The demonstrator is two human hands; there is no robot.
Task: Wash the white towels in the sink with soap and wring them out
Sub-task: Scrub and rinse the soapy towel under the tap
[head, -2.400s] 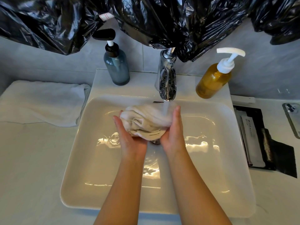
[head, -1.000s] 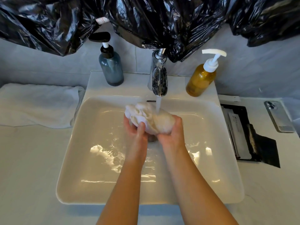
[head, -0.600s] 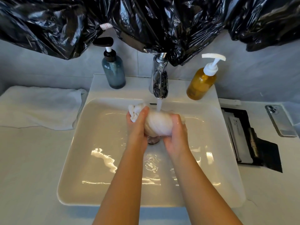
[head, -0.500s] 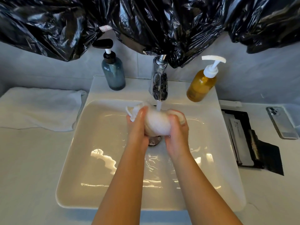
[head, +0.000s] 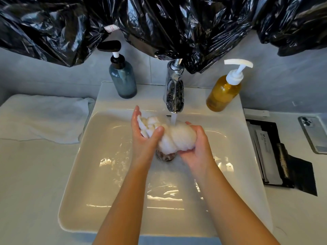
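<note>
A bunched wet white towel [head: 174, 137] is held over the drain of the white sink [head: 106, 174], under water running from the chrome tap [head: 174, 92]. My left hand [head: 144, 137] cups its left end, thumb across the front and fingers behind. My right hand [head: 198, 145] wraps its right end from below. A second white towel [head: 44, 117] lies folded on the counter to the left. An amber soap bottle [head: 223, 91] with a white pump stands at the sink's back right, a blue-grey pump bottle [head: 123, 80] at the back left.
Black plastic sheeting [head: 159, 23] hangs across the wall above the tap. On the counter to the right lie a black tray [head: 283, 156] with sachets and a phone [head: 315, 135]. The drain plug [head: 166, 156] shows just below the towel.
The towel has been rolled and squeezed between both hands under the stream. My left hand has loosened, its fingers now spread behind the towel's left end.
</note>
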